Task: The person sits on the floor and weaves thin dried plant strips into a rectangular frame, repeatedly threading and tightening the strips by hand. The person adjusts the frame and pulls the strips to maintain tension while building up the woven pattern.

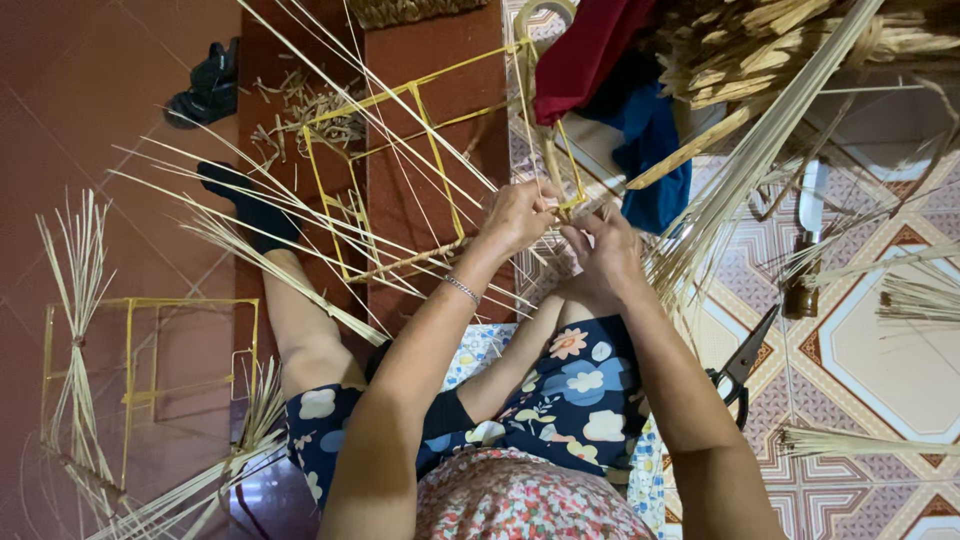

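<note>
A yellow wire box frame [430,150] lies across my lap and the floor, with many thin pale bamboo strips [330,210] fanning out from it to the left. My left hand [518,215] grips the frame's near corner together with the strips. My right hand [605,248] sits right beside it, fingers pinching strips at the same corner. A thin bracelet is on my left wrist.
A second yellow wire frame [140,370] with strip bundles stands at the lower left. Black-handled scissors [740,365] lie on the patterned tiles to the right. A knife [805,250], red and blue cloths [620,90], a heap of bamboo slats [790,50] and a black sandal [205,90] lie around.
</note>
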